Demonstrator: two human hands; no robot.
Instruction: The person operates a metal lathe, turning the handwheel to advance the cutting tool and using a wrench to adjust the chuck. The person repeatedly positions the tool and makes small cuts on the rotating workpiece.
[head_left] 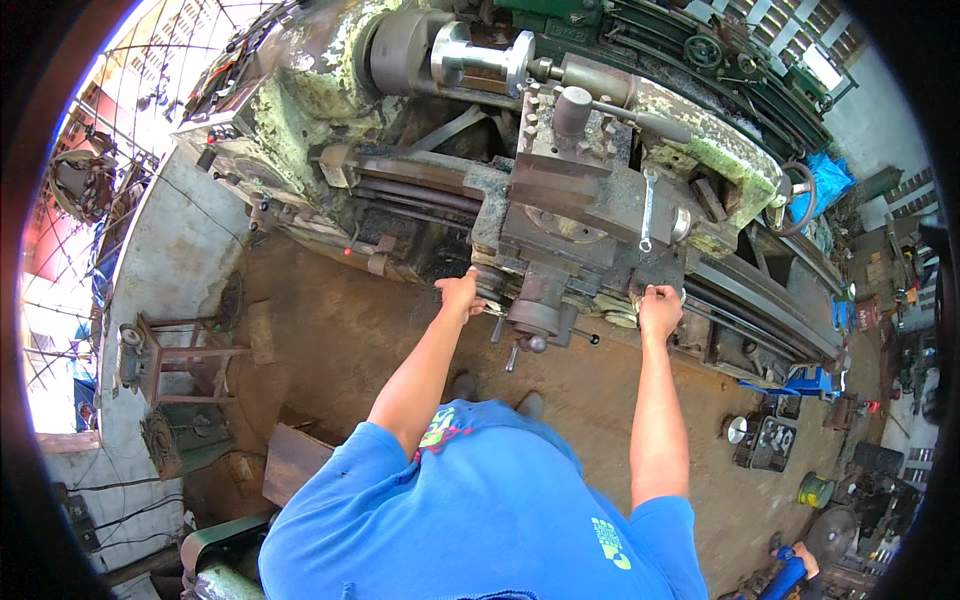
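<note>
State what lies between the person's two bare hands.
In the head view, a grey cylindrical metal housing and black-knobbed lever lie between the left hand and right hand.

From here, the lathe's long bed (770,308) carries the carriage (556,226), with a combination wrench (648,208) lying on top — and the brown floor (325,330) holds a wooden stool (195,352), a black crate (772,444) and a yellow-green reel (815,490).

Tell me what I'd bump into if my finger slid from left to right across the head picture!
Wooden stand → left hand → round grey post on the machine → right hand → crumpled blue sheet.
</note>
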